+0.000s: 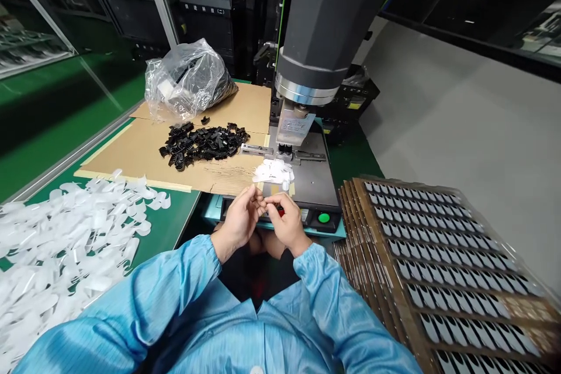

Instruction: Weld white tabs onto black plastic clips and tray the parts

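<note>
Nearest the camera, two light-blue smock sleeves (184,298) lead forward to the hands, which meet just in front of the machine's control edge. The left hand (240,219) and the right hand (287,223) are drawn together with fingertips touching, both grips pinched on one small pale part (264,203) that sits between the fingertips and is mostly hidden by them. By my reading the step in hand is preparing or peeling that single piece; the next move likely calls for a fine pinch kept steady and a short reach forward.

Just beyond the hands sit a round green push button (324,218) and a small heap of white film pieces (274,172) on the grey machine bed (313,184), under the dark cylindrical press head (324,29). Left, on brown cardboard (131,155), lies a pile of small black plastic clips (201,143), with a clear plastic bag (186,79) farther back. White petal-shaped liners (65,234) are strewn over the green desk (169,228); stacked brown trays of black-and-white parts (438,269) stand to the right.
</note>
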`<state>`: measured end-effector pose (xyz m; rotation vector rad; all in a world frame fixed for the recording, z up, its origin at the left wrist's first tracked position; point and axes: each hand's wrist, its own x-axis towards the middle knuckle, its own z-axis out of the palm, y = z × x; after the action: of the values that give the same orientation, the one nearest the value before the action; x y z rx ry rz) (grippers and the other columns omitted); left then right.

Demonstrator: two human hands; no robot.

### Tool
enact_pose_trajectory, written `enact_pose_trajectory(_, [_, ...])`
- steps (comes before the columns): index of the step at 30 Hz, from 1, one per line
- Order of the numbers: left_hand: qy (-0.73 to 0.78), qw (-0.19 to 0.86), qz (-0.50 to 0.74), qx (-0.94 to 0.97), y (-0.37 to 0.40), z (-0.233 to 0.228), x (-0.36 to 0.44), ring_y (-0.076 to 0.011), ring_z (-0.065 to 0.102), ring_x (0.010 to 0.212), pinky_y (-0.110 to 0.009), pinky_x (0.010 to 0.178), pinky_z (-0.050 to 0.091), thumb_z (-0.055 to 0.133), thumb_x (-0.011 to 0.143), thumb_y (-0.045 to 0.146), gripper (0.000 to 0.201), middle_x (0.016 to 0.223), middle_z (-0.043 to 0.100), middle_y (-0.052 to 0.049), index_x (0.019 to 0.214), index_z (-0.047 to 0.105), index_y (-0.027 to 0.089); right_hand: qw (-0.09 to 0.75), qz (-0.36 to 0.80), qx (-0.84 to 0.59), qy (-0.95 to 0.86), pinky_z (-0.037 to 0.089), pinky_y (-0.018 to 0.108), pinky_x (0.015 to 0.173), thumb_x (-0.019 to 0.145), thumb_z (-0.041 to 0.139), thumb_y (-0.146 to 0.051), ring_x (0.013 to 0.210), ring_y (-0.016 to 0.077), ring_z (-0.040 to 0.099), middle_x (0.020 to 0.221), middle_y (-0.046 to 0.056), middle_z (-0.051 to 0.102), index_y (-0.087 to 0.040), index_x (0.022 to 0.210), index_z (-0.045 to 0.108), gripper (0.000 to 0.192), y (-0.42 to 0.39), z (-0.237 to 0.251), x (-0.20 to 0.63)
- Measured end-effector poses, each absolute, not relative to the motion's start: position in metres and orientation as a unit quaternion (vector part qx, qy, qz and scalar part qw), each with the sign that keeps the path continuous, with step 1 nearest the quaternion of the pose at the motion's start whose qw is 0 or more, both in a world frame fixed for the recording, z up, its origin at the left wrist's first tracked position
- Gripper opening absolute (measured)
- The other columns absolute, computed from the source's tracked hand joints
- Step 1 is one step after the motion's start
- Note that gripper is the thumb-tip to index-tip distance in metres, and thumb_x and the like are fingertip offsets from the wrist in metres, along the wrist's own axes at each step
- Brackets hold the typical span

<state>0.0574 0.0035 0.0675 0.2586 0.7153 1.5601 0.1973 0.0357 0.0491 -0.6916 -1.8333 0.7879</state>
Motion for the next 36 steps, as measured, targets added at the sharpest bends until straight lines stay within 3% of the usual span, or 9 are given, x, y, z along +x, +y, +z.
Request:
enact_pose_trajectory(6, [0.364,0.628,0.632,0.270,0.025,0.077,0.062,-0.0143,0.057,0.080,-0.027,0.074,0.052,0.081,0.087,0.057,0.046,0.086,0.057,-0.003,0.093,0.060,0.016,0.503,0.300,-0.340,-0.736,0.053,0.033,0.083,0.106,0.057,-0.026,0.089,0.0189,0.067,0.100,0.004,0.070,-0.020,0.109,0.069,0.014,0.061,0.038,0.222])
enact_pose_trajectory(11, [0.519,0.355,0.562,0.537,0.075,0.051,0.029,-0.0150,0.053,0.077,-0.030,0.071,0.045,0.070,0.097,0.047,0.031,0.095,0.060,-0.005,0.099,0.061,0.018,0.473,0.240,-0.472,-0.704,0.052,0.035,0.081,0.096,0.057,-0.028,0.086,0.0206,0.063,0.102,0.008,0.067,-0.018,0.109,0.068,0.020,0.107,0.028,0.253])
enact_pose_trajectory(15, [0.568,0.201,0.476,0.641,0.103,0.030,0.001,-0.0204,0.058,0.093,-0.037,0.084,0.050,0.066,0.095,0.034,0.022,0.108,0.060,-0.009,0.109,0.066,0.018,0.353,0.228,-0.541,-0.729,0.048,0.035,0.081,0.090,0.068,-0.029,0.089,0.0202,0.062,0.106,0.004,0.067,-0.021,0.109,0.067,0.020,0.127,0.033,0.259])
enact_pose_trajectory(20, [0.539,0.175,0.432,0.702,0.102,0.024,-0.004,-0.0220,0.059,0.097,-0.038,0.082,0.051,0.067,0.095,0.040,0.026,0.110,0.059,-0.009,0.112,0.065,0.019,0.225,0.133,-0.580,-0.772,0.042,0.035,0.085,0.087,0.086,-0.038,0.104,0.0242,0.060,0.106,0.002,0.066,-0.022,0.102,0.060,0.034,0.121,0.048,0.239])
enact_pose_trajectory(24, [0.536,0.136,0.368,0.748,0.097,0.024,-0.003,-0.0257,0.058,0.105,-0.042,0.091,0.051,0.071,0.092,0.038,0.026,0.111,0.060,-0.009,0.109,0.064,0.019,0.175,0.079,-0.595,-0.780,0.040,0.037,0.087,0.092,0.084,-0.043,0.109,0.0263,0.058,0.109,0.004,0.066,-0.022,0.101,0.060,0.032,0.117,0.052,0.229])
enact_pose_trajectory(31, [0.538,0.105,0.358,0.756,0.100,0.021,-0.002,-0.0269,0.058,0.105,-0.044,0.095,0.049,0.064,0.099,0.034,0.016,0.106,0.066,-0.010,0.103,0.067,0.018,0.157,0.069,-0.616,-0.769,0.040,0.038,0.084,0.098,0.072,-0.030,0.109,0.0283,0.058,0.110,0.007,0.067,-0.022,0.103,0.064,0.013,0.123,0.051,0.228])
enact_pose_trajectory(36, [0.526,0.129,0.389,0.745,0.097,0.023,-0.003,-0.0259,0.060,0.104,-0.043,0.095,0.049,0.061,0.102,0.036,0.018,0.105,0.068,-0.009,0.101,0.068,0.020,0.210,0.082,-0.590,-0.775,0.036,0.035,0.074,0.098,0.069,-0.028,0.100,0.0284,0.057,0.104,0.008,0.067,-0.022,0.095,0.060,0.011,0.128,0.042,0.236])
